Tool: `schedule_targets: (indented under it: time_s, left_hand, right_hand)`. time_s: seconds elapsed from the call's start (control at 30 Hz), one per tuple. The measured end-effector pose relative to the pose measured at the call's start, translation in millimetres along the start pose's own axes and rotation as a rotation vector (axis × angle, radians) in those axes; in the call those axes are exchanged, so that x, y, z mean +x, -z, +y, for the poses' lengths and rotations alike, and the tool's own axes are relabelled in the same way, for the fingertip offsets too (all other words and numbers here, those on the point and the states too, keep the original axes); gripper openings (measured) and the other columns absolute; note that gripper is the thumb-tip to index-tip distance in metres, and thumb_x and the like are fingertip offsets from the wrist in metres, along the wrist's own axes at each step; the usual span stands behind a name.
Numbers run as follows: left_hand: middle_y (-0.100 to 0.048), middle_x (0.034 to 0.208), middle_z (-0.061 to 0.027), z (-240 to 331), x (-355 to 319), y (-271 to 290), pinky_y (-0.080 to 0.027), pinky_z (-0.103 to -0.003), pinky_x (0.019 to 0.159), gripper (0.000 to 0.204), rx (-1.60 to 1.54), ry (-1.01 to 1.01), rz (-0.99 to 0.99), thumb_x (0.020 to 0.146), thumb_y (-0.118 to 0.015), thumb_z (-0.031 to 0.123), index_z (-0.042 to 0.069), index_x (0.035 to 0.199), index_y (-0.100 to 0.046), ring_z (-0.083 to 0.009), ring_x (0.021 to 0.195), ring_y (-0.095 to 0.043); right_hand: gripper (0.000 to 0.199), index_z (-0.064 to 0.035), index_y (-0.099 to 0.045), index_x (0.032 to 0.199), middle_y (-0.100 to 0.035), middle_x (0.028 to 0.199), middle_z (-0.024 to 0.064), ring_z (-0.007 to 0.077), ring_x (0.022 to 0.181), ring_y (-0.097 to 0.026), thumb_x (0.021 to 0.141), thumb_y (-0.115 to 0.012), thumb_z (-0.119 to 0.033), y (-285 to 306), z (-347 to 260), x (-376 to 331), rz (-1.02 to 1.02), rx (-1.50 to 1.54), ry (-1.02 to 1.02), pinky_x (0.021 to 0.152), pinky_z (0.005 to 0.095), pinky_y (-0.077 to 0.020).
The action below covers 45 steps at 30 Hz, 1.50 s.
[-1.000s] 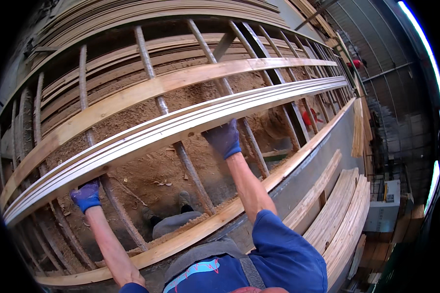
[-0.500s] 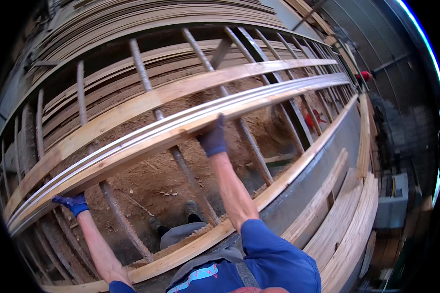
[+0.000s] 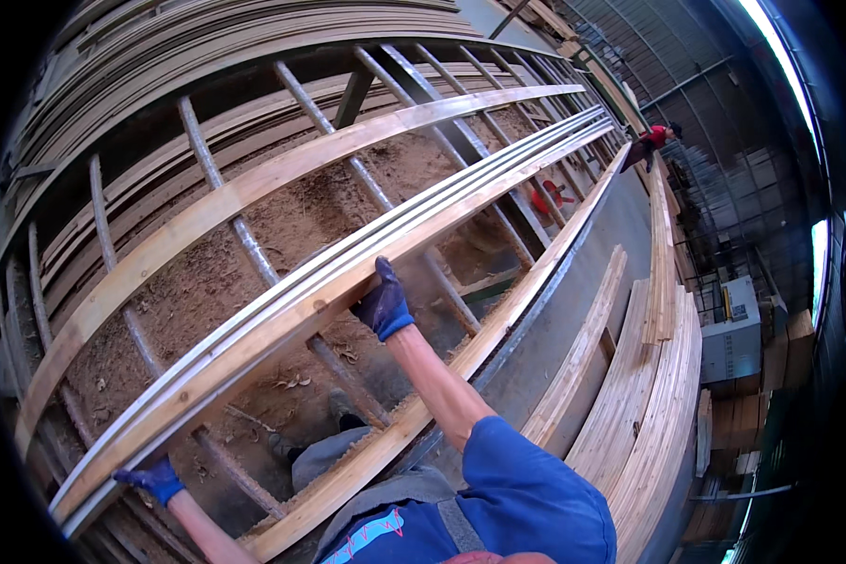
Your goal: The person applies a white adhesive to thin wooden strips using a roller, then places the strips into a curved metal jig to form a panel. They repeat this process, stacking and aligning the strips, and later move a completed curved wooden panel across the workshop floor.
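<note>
A long bundle of thin pale wooden strips point(image 3: 348, 263) runs diagonally across a metal rack, from the lower left to the upper right. My right hand point(image 3: 383, 303), in a blue glove, presses on the bundle's near edge about midway along. My left hand point(image 3: 153, 479), also blue-gloved, grips the bundle's near end at the lower left. Both forearms are bare, and a blue sleeve covers my right upper arm.
The rack's metal bars point(image 3: 244, 249) cross over a sawdust-covered floor. A wide plank point(image 3: 226, 202) lies beyond the bundle and another plank point(image 3: 461, 367) in front. Stacked boards point(image 3: 658, 376) lie at the right. A person in red point(image 3: 650, 141) bends at the far end.
The bundle has slid toward me and down the rack. Both hands moved with it, my left hand dropping to the lower left edge. The view swung right, showing the person in red.
</note>
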<state>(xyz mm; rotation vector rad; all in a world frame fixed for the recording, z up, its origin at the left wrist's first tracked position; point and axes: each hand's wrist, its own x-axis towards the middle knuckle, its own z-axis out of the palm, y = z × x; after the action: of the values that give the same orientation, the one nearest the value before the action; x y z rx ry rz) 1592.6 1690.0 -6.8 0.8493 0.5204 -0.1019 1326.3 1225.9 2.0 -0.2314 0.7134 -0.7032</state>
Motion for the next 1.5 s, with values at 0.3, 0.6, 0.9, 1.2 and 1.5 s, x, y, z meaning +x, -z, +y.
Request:
schedule_targets:
  time_s: [0.3,0.6,0.9,1.2,1.5]
  left_hand:
    - [-0.033,0.142,-0.0205,20,-10,34,-0.029,-0.054,0.107,0.108,0.052,0.177,0.188,0.069,-0.05,0.081,0.005,0.142,-0.028,-0.0375,0.128,-0.036]
    - [-0.036,0.141,-0.0197,25,38,-16,-0.034,-0.051,0.105,0.103,0.073,0.186,0.067,0.071,-0.052,0.077,0.007,0.142,-0.027,-0.0359,0.125,-0.039]
    - [-0.034,0.141,-0.0209,32,-18,6,-0.033,-0.052,0.105,0.103,0.188,0.134,0.172,0.072,-0.047,0.079,0.007,0.142,-0.027,-0.0369,0.126,-0.038]
    - [-0.039,0.138,-0.0192,24,-12,41,-0.036,-0.048,0.104,0.1,0.119,0.212,0.152,0.072,-0.053,0.075,0.005,0.14,-0.031,-0.0342,0.124,-0.042]
    - [-0.043,0.136,-0.0138,34,-75,81,-0.037,-0.042,0.105,0.088,0.135,0.282,0.05,0.078,-0.057,0.066,0.006,0.138,-0.034,-0.0281,0.122,-0.045]
  right_hand:
    - [0.071,-0.0103,-0.03,0.139,-0.039,0.137,0.0122,0.0307,0.125,-0.039,0.084,-0.064,-0.039,-24,-9,-34,0.181,-0.139,0.07,0.106,0.0484,-0.0333]
    - [0.064,-0.0074,-0.039,0.132,-0.049,0.127,0.0095,0.0261,0.117,-0.048,0.081,-0.07,-0.032,-39,6,19,0.046,-0.033,0.19,0.099,0.0416,-0.0412]
    - [0.059,-0.0087,-0.04,0.13,-0.045,0.129,0.012,0.0265,0.117,-0.046,0.082,-0.068,-0.029,-22,-4,-31,0.148,-0.095,0.138,0.101,0.0433,-0.0394]
    - [0.062,-0.006,-0.04,0.13,-0.048,0.126,0.0118,0.0283,0.114,-0.048,0.08,-0.071,-0.027,-15,-6,-28,0.214,-0.136,0.106,0.098,0.0416,-0.0432]
    - [0.049,-0.0059,-0.044,0.124,-0.054,0.112,0.0096,0.0261,0.105,-0.052,0.087,-0.061,-0.034,21,-17,-70,0.153,-0.224,0.025,0.098,0.0383,-0.0408]
